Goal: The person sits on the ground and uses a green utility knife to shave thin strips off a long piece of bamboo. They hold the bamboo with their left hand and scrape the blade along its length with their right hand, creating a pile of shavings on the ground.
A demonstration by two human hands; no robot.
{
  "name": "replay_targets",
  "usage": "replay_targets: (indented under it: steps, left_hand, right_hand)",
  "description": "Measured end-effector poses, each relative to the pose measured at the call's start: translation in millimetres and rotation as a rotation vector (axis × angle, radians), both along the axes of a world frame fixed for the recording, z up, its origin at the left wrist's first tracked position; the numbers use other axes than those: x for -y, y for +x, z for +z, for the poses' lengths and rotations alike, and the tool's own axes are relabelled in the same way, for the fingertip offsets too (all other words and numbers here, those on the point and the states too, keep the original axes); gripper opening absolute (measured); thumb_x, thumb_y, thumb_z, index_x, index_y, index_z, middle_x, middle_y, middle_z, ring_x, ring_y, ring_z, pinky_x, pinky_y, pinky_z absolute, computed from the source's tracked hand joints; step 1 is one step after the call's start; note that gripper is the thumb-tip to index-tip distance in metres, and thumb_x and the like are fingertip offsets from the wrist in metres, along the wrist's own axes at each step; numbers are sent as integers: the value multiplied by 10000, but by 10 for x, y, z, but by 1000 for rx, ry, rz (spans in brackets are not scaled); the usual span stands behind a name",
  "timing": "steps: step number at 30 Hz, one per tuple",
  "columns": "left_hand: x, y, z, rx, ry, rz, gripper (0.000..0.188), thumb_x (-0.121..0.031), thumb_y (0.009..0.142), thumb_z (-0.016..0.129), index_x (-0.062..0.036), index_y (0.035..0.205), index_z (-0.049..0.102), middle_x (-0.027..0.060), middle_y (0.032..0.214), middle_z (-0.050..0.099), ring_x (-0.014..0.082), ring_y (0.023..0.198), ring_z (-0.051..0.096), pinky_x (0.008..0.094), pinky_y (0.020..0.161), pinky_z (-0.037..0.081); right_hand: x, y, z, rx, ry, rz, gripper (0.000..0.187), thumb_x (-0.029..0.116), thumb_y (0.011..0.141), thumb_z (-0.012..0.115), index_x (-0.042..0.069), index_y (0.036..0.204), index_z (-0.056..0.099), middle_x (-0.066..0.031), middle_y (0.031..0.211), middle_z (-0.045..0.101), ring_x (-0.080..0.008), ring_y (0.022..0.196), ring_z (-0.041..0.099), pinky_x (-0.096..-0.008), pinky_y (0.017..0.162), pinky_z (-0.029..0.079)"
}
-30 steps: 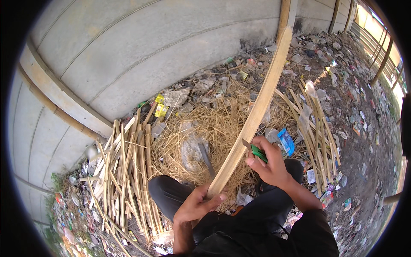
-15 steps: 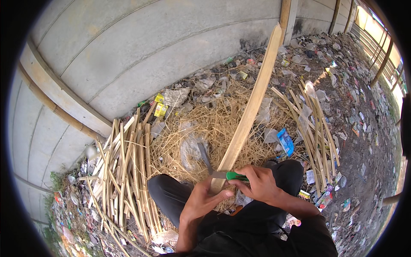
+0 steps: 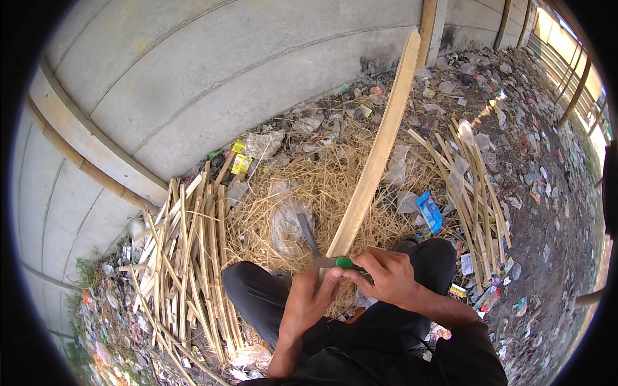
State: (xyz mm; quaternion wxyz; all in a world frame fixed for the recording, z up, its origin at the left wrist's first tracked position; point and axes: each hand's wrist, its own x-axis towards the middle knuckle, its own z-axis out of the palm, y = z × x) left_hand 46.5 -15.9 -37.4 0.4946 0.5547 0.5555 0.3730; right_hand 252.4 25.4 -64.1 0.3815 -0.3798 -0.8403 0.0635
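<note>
My left hand is closed round the lower end of a long, flat bamboo strip, which slants up and away to the right toward the wall. In my right hand is a knife with a green handle, its grey blade lying across the strip just above my left hand. The left thumb reaches up close to the blade. A dark, narrow blade-like piece runs up and left from the blade's end; whether it belongs to the same knife I cannot tell. The strip's bottom end is hidden by my hands.
Many bamboo strips lie piled at the left, and a smaller bundle lies at the right. Straw-like shavings cover the ground ahead. A concrete wall stands behind. Litter, including a blue packet, is scattered around my bent legs.
The bamboo strip has tilted and shifted slightly, its far tip moving a little up and left. My left thumb has moved up closer to the knife blade. The right hand still grips the handle.
</note>
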Motion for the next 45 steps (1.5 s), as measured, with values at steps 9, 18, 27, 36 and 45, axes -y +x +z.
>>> replay_targets:
  steps: [9,18,27,36,45]
  left_hand:
    - [4,48,49,-41,2,43,324,-263,1156,609,24,1058,721,73,675,637,152,602,606,350,598,498]
    - [19,63,93,-139,11,43,349,-277,1165,580,21,1049,720,99,668,657,209,587,661,377,606,522]
    - [75,-3,81,-143,-7,18,404,-320,1177,554,29,1074,729,109,668,663,227,594,689,378,611,536]
    - [249,-59,69,-177,-83,5,455,-362,1185,531,28,1070,735,103,655,657,219,582,675,378,606,526]
    - [477,-210,30,-194,-134,8,470,-376,1191,520,22,1053,729,69,643,622,168,564,618,349,594,505]
  right_hand:
    - [-66,40,4,-64,92,-81,300,355,926,877,121,1035,724,-8,783,683,-198,618,695,-339,535,555]
    - [-97,118,73,-32,101,-50,335,345,901,911,98,1045,735,-40,827,727,-211,623,714,-336,548,552]
    - [-83,101,106,-38,130,-43,346,307,866,943,93,1042,737,-22,819,716,-188,618,708,-321,532,540]
    - [-262,238,112,-114,154,-189,289,307,906,907,104,1002,725,-31,829,739,-213,617,715,-340,528,542]
    - [-555,423,185,-125,70,-176,287,310,927,888,93,972,706,-55,868,781,-244,645,748,-351,542,554]
